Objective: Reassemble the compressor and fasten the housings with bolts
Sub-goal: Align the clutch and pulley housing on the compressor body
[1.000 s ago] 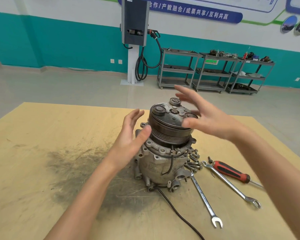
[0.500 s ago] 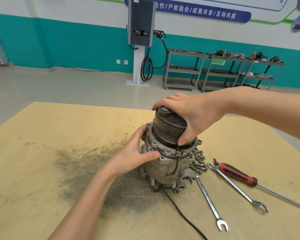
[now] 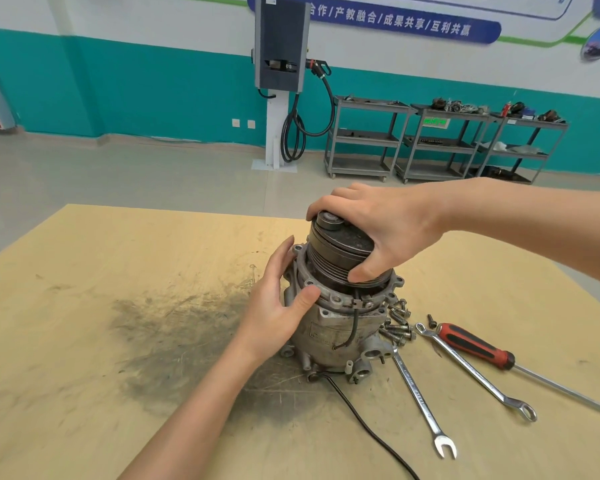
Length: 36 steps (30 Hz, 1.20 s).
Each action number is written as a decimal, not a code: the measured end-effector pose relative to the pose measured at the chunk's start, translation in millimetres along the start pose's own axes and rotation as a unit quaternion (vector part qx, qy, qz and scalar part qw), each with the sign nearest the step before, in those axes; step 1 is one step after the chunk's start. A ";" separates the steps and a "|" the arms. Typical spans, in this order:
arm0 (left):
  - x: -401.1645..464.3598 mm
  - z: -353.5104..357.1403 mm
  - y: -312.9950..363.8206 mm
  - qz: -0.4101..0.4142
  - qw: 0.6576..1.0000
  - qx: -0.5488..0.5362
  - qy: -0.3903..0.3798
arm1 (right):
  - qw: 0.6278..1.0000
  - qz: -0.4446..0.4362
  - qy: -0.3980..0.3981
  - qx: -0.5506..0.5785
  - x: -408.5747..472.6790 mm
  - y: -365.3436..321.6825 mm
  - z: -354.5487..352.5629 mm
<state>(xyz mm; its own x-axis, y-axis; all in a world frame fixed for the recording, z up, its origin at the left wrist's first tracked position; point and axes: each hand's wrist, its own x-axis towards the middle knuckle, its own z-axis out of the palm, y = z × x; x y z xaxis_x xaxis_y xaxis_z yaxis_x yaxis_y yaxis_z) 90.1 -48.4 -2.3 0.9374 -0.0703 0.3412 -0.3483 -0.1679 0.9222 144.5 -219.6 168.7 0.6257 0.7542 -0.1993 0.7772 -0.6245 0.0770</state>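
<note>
Compressor (image 3: 336, 327), a grey cast-metal body standing upright with a dark grooved pulley (image 3: 336, 251) on top, sits near the middle of the tan wooden table (image 3: 118, 271). The right hand (image 3: 385, 223) comes in from the right and grips the pulley from above: the fingers are curled over its far edge and the thumb presses on its near side. The left hand (image 3: 278, 306) holds the body on its left side, with the fingers bent round the flange and the thumb lying on the bolt-hole ring just below the pulley.

A thin black cable (image 3: 368, 424) runs from the foot of the body toward the near edge of the table. Just beside the body on the right lies a small heap of loose steel bolts (image 3: 397, 323). Next to them, a silver open-end wrench (image 3: 420, 400) points toward the near side, and a second silver ring wrench (image 3: 478, 372) lies further right. A screwdriver with red and black handle (image 3: 475, 346) lies beyond it, with its shaft going to the right edge.

A dark sooty stain (image 3: 174, 341) covers the table to the left of the body. Far behind stand grey metal shelf carts (image 3: 364, 140) by the teal wall.
</note>
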 end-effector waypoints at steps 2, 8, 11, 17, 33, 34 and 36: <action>-3.4 2.4 2.4 0.012 1.000 0.003 0.012 | 1.000 0.007 -0.004 0.000 0.2 -1.6 0.2; -10.4 19.3 4.2 0.006 0.998 0.049 0.040 | 0.999 0.046 0.005 0.013 -4.2 -10.1 0.9; -10.5 27.2 1.7 0.013 0.997 0.055 0.049 | 0.998 0.052 0.016 0.027 -3.6 -10.6 2.3; -7.0 28.3 -3.9 0.010 0.996 0.071 0.051 | 0.997 0.051 0.030 0.041 3.6 -13.7 -0.7; -5.6 27.8 -4.9 0.042 0.996 0.031 0.076 | 0.998 0.039 0.052 -0.003 -7.3 -17.5 2.3; -5.6 28.3 -4.7 0.040 0.996 0.033 0.079 | 0.998 0.044 0.050 0.002 -5.7 -18.1 0.9; -5.3 29.2 -4.3 0.036 0.995 0.042 0.086 | 0.997 0.058 0.047 0.014 -4.9 -19.3 -1.1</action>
<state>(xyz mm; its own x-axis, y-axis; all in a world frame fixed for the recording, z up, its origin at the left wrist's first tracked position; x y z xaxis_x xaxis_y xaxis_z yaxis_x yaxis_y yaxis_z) 86.4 -76.0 -13.4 0.8945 0.0832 0.4393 -0.4080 -0.2502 0.8780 126.5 -211.0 169.2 0.7159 0.6912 -0.0989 0.6978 -0.7132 0.0669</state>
